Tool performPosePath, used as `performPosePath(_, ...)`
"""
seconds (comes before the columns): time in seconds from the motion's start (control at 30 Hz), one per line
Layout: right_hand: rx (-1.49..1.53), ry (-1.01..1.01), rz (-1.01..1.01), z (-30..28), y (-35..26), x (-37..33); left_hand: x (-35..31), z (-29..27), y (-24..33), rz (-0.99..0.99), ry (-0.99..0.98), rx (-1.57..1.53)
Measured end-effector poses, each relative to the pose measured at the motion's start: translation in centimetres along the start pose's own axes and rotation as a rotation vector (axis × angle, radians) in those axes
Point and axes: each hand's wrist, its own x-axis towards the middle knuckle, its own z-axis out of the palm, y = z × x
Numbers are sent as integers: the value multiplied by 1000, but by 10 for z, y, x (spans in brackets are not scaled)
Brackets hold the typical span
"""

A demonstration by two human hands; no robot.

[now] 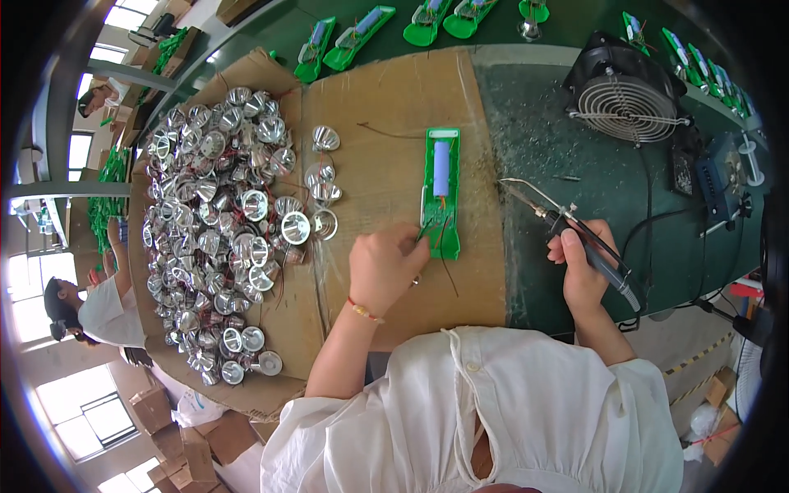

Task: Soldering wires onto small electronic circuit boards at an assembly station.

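Observation:
On the cardboard in front of me lies a green plastic housing (pixel 445 244) with a blue cylindrical battery cell (pixel 441 168) and thin wires in it. My left hand (pixel 385 261) is at the housing's lower left side, finger and thumb pinched together. A thin dark end shows at those fingertips, too small to make out. In my right hand (pixel 582 267) is a soldering iron (pixel 604 267) with a metal feed tube along it. Its tip points up and left, apart from the housing, over the cardboard's right edge.
A heap of silver reflector cups (pixel 215 209) fills a cardboard tray at left, with a few loose cups (pixel 325 138) beside it. A black fan (pixel 622 103) and a blue soldering station (pixel 723 177) stand at right. More green housings (pixel 359 37) line the far side.

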Motion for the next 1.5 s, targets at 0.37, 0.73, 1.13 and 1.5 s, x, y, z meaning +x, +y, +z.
performPosePath(0.37,-40,-2,171,-10,8,4,228,-60,37,245,245,188)
performPosePath(0.73,-44,41,19,-18,34,7,374,-8,68,686,526,183)
performPosePath(1.13,-100,-66,69,-16,16,11,321,60,77,447,361,437)
performPosePath(1.5,-103,-1,58,-7,11,11,114,0,13,486,351,382)
